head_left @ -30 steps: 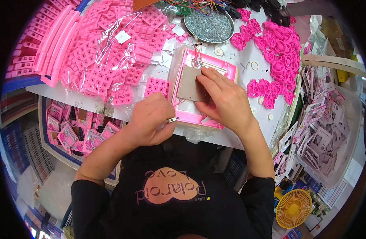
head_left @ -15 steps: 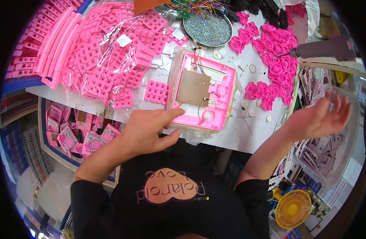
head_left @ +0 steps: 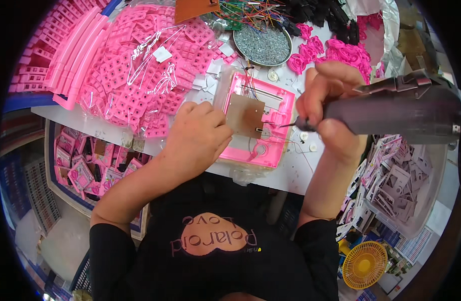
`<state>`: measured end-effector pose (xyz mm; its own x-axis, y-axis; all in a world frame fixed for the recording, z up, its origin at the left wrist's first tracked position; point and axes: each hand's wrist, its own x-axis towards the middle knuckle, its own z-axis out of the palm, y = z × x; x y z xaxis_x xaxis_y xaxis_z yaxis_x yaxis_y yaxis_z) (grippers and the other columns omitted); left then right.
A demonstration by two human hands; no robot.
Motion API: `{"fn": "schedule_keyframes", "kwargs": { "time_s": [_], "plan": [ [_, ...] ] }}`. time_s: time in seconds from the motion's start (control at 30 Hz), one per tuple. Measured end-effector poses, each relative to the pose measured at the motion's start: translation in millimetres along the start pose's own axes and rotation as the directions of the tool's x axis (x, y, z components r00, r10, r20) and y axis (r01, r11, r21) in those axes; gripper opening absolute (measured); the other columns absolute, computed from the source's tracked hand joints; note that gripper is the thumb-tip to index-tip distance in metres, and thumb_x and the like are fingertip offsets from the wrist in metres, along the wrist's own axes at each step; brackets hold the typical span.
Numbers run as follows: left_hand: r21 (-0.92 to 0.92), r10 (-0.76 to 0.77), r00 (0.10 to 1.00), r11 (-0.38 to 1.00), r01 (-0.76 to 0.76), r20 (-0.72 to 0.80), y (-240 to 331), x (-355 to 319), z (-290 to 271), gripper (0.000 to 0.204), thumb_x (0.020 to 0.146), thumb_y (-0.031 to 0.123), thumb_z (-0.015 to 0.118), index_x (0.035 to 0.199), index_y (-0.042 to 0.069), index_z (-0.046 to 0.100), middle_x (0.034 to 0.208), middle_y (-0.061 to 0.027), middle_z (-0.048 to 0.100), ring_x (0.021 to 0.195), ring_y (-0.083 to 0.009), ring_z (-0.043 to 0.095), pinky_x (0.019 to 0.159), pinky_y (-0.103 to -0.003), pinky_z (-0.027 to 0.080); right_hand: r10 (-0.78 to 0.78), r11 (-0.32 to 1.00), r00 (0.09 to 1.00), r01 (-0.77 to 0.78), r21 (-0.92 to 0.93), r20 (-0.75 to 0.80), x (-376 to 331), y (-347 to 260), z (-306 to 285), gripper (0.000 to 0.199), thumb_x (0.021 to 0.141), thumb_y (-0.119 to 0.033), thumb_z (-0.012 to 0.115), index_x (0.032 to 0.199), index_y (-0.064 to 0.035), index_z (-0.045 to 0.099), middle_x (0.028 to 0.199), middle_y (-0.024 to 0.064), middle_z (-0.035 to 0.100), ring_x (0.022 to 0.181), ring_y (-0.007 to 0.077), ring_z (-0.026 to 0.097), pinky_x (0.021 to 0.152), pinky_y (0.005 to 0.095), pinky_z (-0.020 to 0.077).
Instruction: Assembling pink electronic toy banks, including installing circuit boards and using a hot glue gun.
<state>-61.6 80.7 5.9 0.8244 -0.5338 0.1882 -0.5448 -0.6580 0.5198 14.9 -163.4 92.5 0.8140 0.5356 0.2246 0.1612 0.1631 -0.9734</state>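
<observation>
My right hand [head_left: 336, 100] is wrapped round a dark grey electric screwdriver [head_left: 391, 113]. The screwdriver's thin bit points left, over the right part of an open pink plastic casing [head_left: 270, 155]. A brown circuit board [head_left: 244, 116] lies in the casing, with thin wires at its upper edge and right side. At the casing's left edge is my left hand [head_left: 198, 135], back upward and fingers curled, fingertips by the board. What those fingers hold, if anything, is hidden. The casing rests on a wrapped pad on the white table.
A clear bag of pink keypad pieces [head_left: 135, 75] lies left of the casing. Behind it stands a round dish of small screws [head_left: 263, 45], beside tangled wires. Pink rings [head_left: 308, 52] are heaped at right. Bins of printed parts [head_left: 403, 185] and pink units [head_left: 90, 168] flank me.
My right hand, empty and spread at the right before, now grips the screwdriver and has brought it left over the casing. My left hand has moved up with its fingers curled, covering the loose keypad piece.
</observation>
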Motion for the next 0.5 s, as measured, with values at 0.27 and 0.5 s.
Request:
{"fn": "schedule_keyframes", "kwargs": {
  "time_s": [0.27,0.5],
  "plan": [
    [-0.451,-0.053,0.990,0.893,-0.013,-0.133,20.8,29.5,-0.6,0.025,0.075,0.021,0.082,0.093,0.010,0.069,0.088,-0.0028,0.067,0.083,-0.0207,0.063,0.077,-0.039,0.040,-0.162,0.983,0.985,0.167,0.080,-0.064,-4.2,9.4,27.8,0.054,0.084,-0.023,0.076,0.131,-0.0105,0.052,0.065,-0.0011,0.046,0.066,0.0119,0.041,0.053,0.0256,0.0410],
    [-0.423,-0.010,0.973,0.902,-0.090,-0.230,22.9,31.4,12.2,0.014,0.077,0.012,0.080,0.087,0.010,0.069,0.076,-0.0015,0.065,0.070,-0.0194,0.062,0.074,-0.037,0.040,-0.159,0.976,0.986,0.163,0.142,-0.038,-9.0,13.1,29.6,0.062,0.085,-0.016,0.073,0.141,-0.0112,0.045,0.065,-0.0002,0.048,0.063,0.0125,0.042,0.048,0.0255,0.0419]
  ]
}}
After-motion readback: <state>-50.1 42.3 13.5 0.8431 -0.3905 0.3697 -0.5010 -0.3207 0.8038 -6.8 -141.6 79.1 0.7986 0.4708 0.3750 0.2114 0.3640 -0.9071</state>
